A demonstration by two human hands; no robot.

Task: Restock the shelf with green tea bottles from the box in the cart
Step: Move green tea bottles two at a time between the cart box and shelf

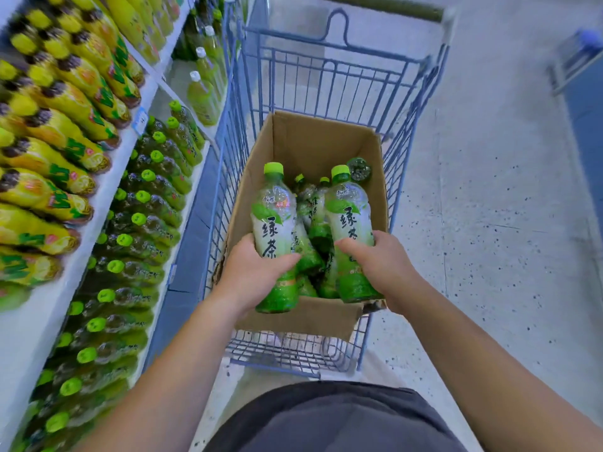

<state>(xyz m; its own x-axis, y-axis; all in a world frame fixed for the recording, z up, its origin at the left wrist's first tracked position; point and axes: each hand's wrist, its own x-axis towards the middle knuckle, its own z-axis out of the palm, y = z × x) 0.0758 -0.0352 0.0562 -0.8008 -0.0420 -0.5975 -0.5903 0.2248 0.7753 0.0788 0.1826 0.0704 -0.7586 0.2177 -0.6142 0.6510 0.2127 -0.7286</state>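
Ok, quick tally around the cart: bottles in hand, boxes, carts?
Bottles in hand: 2, one in the left hand at, one in the right hand at
Boxes: 1
Carts: 1
Total: 4
More bottles lie in the box, too piled up to count.

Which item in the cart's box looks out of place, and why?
One bottle in the box's far right corner shows its base, seemingly upside down, while the bottles in the left hand and right hand are cap-up.
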